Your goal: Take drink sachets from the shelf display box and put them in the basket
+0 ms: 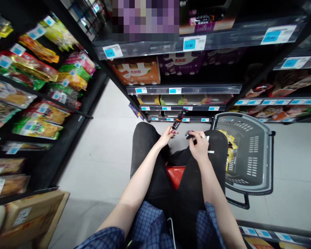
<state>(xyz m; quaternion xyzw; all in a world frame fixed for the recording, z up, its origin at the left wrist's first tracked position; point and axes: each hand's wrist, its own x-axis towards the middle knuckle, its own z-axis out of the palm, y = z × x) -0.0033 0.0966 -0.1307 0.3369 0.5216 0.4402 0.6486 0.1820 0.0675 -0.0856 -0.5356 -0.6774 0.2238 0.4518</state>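
Observation:
My left hand (167,135), above the left knee, is closed around the lower end of a slim dark stick packet (178,121) with orange and purple marks, which tilts up to the right. My right hand (199,142) hovers by the right knee, a ring on one finger. Between its thumb and fingers it pinches a small dark piece with a purple edge (188,135); its kind is too small to make out. The two hands are apart, with a short gap between them.
A grey shopping basket (259,155) with yellow packets (230,145) stands on the floor at my right. Shelves with drink boxes (138,72) rise ahead. Bagged snacks (38,128) hang at the left, above a cardboard box (28,218). A red stool (175,174) shows between my legs.

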